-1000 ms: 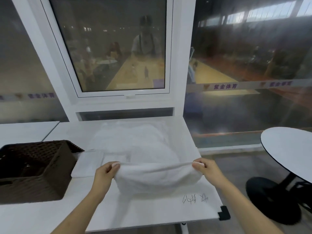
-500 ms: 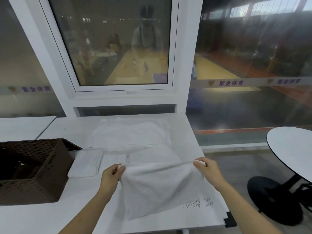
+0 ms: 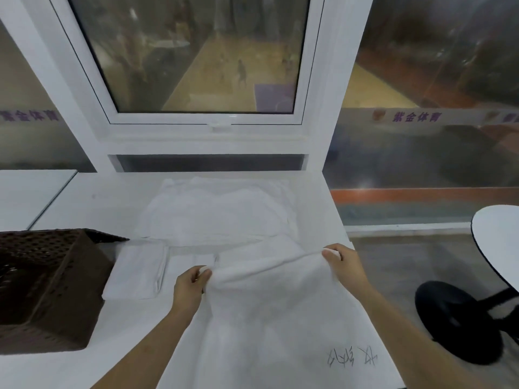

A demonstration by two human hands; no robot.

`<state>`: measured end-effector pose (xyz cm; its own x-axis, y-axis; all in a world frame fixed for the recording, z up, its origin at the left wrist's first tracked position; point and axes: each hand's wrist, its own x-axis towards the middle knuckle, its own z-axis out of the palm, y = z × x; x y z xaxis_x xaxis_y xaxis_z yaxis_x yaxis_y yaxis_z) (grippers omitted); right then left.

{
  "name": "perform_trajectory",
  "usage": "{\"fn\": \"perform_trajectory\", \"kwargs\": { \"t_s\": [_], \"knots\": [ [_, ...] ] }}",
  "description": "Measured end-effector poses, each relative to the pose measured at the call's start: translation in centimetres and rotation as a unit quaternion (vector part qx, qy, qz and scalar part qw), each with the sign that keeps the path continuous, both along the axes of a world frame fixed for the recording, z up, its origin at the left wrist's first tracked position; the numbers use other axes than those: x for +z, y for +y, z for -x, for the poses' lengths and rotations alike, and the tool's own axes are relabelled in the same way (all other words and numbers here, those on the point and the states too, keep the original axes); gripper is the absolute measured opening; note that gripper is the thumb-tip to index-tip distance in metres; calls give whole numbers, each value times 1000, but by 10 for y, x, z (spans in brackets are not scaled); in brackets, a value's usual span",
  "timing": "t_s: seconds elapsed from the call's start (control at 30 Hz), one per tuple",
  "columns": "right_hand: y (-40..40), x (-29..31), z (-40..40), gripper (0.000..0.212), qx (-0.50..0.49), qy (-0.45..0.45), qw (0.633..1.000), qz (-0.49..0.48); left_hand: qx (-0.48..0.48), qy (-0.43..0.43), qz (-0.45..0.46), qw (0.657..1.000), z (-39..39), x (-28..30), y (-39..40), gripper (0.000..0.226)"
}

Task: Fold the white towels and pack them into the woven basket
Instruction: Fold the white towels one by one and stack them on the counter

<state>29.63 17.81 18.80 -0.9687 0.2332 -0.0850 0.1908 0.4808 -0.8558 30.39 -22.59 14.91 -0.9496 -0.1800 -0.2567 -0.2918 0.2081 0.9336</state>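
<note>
A white towel [image 3: 269, 310] is stretched between my hands over the near part of the white table [image 3: 92, 203]. My left hand [image 3: 191, 287] pinches its top left corner, and my right hand [image 3: 345, 265] pinches the top right corner. The cloth drapes down toward me. A folded white towel [image 3: 134, 276] lies flat to the left of my left hand. Behind it a loose heap of white towels [image 3: 219, 211] covers the far middle of the table. The dark brown woven basket [image 3: 53, 290] stands at the left edge.
A white window frame [image 3: 207, 136] and glass wall rise right behind the table. A second white tabletop [image 3: 31, 189] adjoins at the far left. A round white table [image 3: 500, 237] with a black base [image 3: 460, 321] stands on the floor to the right.
The towel between my hands has come down from hanging in the air to spread lower over the table. My view has tilted further down and closer.
</note>
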Motion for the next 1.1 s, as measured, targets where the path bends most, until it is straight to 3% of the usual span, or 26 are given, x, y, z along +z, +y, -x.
{"fn": "perform_trajectory", "kwargs": {
  "t_s": [0.37,0.67,0.8,0.9,1.1],
  "knots": [
    [-1,-59,144,10,22,-57,997,-44,54,-61,69,994,103,-51,19,22],
    [4,-145,226,12,69,-104,986,-111,43,-106,130,985,167,-113,25,13],
    [2,-164,238,8,80,-110,983,-127,45,-111,128,985,174,-130,24,8],
    [1,-170,233,21,101,-97,977,-159,59,-112,103,987,168,-133,20,23],
    [-7,-170,175,28,126,-62,959,-247,17,-102,111,988,125,-126,24,22]
  ]
}}
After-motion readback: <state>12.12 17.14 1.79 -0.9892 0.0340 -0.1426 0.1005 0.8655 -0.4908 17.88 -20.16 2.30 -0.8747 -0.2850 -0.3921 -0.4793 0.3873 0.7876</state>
